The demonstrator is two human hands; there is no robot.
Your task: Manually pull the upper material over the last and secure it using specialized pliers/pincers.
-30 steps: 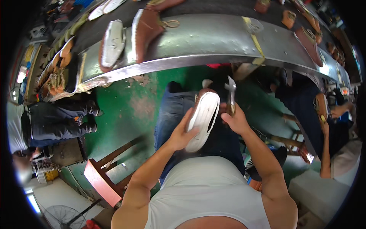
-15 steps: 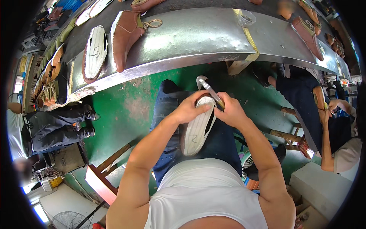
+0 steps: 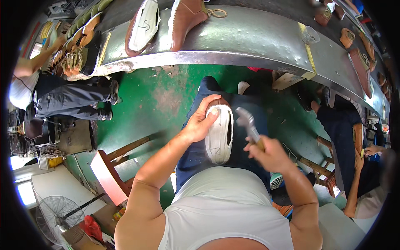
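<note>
Resting sole-up on the person's lap, a shoe [image 3: 219,134] with a white sole and a brown upper lies roughly in the middle of the scene, its toe pointing far toward the metal conveyor [image 3: 250,37]. The left hand [image 3: 200,123] grips it from the left side: the thumb lies across the far end of the white sole, the palm cups the left edge, and the other fingers wrap under and out of sight, so the hand is clamped on the shoe. The right hand [image 3: 268,154] sits just right of the shoe and a little nearer, not touching it. Its fingers are curled tight around the handle of a metal hammer-like tool [image 3: 247,125], whose grey head rises to the far side of the fist and hangs just beside the right edge of the sole, apart from it.

On the conveyor at the far side lie a second shoe with a white sole [image 3: 143,27] and, right of it, a brown boot [image 3: 186,18] with a loose lace. Further right along the belt stands a small clear cup [image 3: 310,35]. At the left a seated person in dark trousers [image 3: 66,98] works beside a stack of soles. A wooden stool [image 3: 110,166] stands near left on the green floor [image 3: 146,100], and a floor fan [image 3: 56,216] sits in the near left corner.
</note>
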